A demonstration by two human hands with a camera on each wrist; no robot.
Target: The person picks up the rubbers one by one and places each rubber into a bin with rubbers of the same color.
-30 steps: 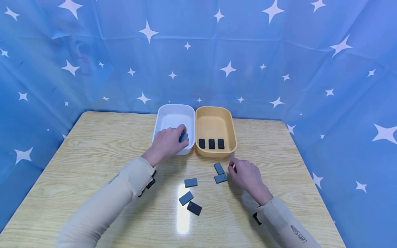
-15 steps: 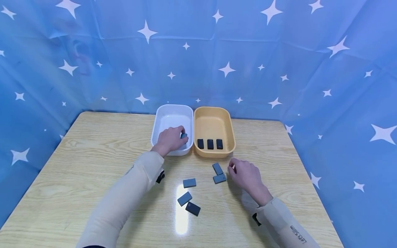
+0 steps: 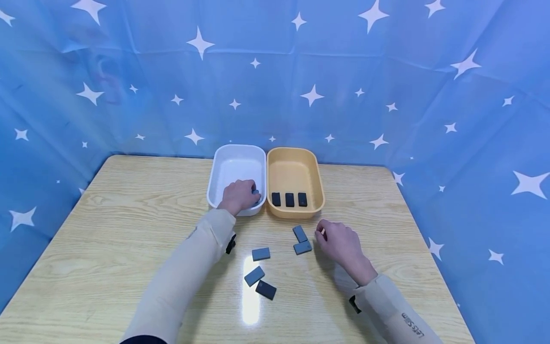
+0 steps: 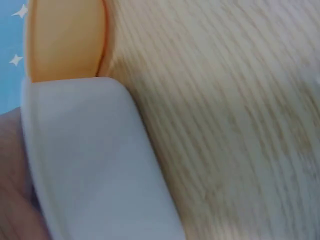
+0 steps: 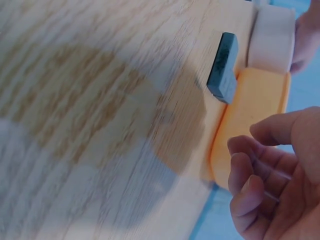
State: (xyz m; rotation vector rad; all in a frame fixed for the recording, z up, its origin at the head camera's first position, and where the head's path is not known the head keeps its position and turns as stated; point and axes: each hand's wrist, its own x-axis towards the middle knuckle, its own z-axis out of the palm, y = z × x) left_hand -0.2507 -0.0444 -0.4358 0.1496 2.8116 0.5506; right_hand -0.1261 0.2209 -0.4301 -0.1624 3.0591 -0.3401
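Inside the near right part of a white bin, my left hand pinches a small blue-grey rectangular block, mostly hidden by the fingers. The left wrist view shows the white bin's outer wall with part of the hand behind its rim. My right hand hovers or rests over the table, fingers loosely curled and holding nothing. Nearest to it are two blue-grey blocks, one angled and the other flatter. One block also shows beyond that hand in the right wrist view.
A yellow-orange bin stands against the white bin's right side. Three black blocks line its near end. On the wooden table lie two more blue-grey blocks and a black block. A starry blue curtain hangs behind.
My left hand has moved slightly down and right within the white bin, with the blue-grey block. The right hand stays put. The whole view has shifted a little.
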